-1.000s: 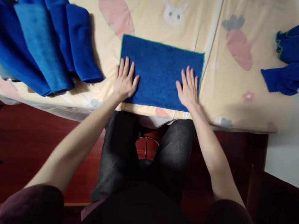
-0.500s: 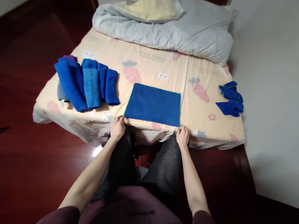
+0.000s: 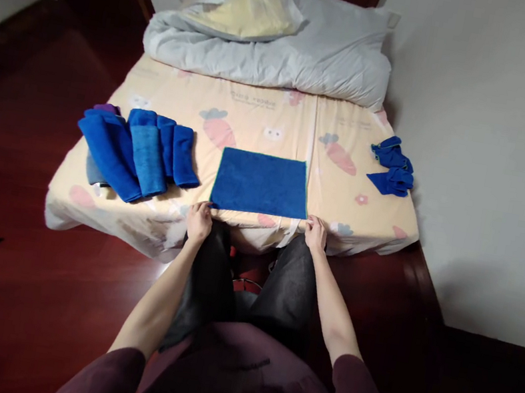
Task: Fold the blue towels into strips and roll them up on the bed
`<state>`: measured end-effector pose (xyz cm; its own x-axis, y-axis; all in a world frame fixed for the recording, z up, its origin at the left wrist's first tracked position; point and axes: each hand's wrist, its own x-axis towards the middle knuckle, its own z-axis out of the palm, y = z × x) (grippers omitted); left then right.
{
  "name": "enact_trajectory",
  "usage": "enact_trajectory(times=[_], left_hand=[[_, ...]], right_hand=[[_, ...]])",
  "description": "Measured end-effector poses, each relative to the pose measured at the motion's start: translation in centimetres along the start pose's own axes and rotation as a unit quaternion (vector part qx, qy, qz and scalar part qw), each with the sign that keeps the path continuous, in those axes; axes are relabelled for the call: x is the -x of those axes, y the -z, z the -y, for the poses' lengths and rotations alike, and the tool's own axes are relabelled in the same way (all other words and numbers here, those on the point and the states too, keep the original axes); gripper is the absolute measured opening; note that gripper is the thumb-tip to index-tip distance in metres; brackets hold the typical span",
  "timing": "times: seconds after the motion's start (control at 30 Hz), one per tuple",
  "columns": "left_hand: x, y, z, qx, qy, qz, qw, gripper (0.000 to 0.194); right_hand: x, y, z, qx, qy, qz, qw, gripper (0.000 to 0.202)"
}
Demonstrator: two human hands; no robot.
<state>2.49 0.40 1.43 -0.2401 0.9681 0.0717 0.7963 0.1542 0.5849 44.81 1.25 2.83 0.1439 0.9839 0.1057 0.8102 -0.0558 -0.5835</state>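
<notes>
A blue cloth (image 3: 262,184) with a thin green edge lies flat on the bed, close to its front edge. My left hand (image 3: 199,221) is closed on the cloth's near left corner. At the near right corner, my right hand (image 3: 316,234) pinches the cloth between its fingers. To the left lie several rolled blue towels (image 3: 150,160), side by side, with a purple one partly hidden behind them. Over at the right edge of the bed sit crumpled blue cloths (image 3: 392,168) with green trim.
The bed (image 3: 170,89) has a pale sheet printed with carrots. A folded grey quilt (image 3: 337,61) runs across its far end, with a yellow pillow (image 3: 254,15) in clear wrapping on top. A white wall (image 3: 480,140) borders the right side.
The view has shifted, so the bed and its things appear slightly further left. Both hands stay at the near corners of the cloth, which lies flat as before.
</notes>
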Motion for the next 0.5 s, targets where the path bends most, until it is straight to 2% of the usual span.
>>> enact_trajectory(times=[0.27,0.37,0.5], left_hand=[[-1.2,-0.7,2.2,0.085,0.036,0.024,0.995,0.060],[-1.7,-1.3,3.1,0.125,0.041,0.011,0.991,0.059],[-2.0,-2.0,4.1,0.151,0.012,-0.022,0.988,0.055]], right_hand=[[-1.8,-1.5,-0.3,-0.070,-0.015,0.019,0.997,0.045],[-2.4,-1.9,-0.8,-0.086,-0.027,0.028,0.996,0.048],[-2.8,-2.1,-1.5,-0.103,-0.033,0.037,0.993,0.041]])
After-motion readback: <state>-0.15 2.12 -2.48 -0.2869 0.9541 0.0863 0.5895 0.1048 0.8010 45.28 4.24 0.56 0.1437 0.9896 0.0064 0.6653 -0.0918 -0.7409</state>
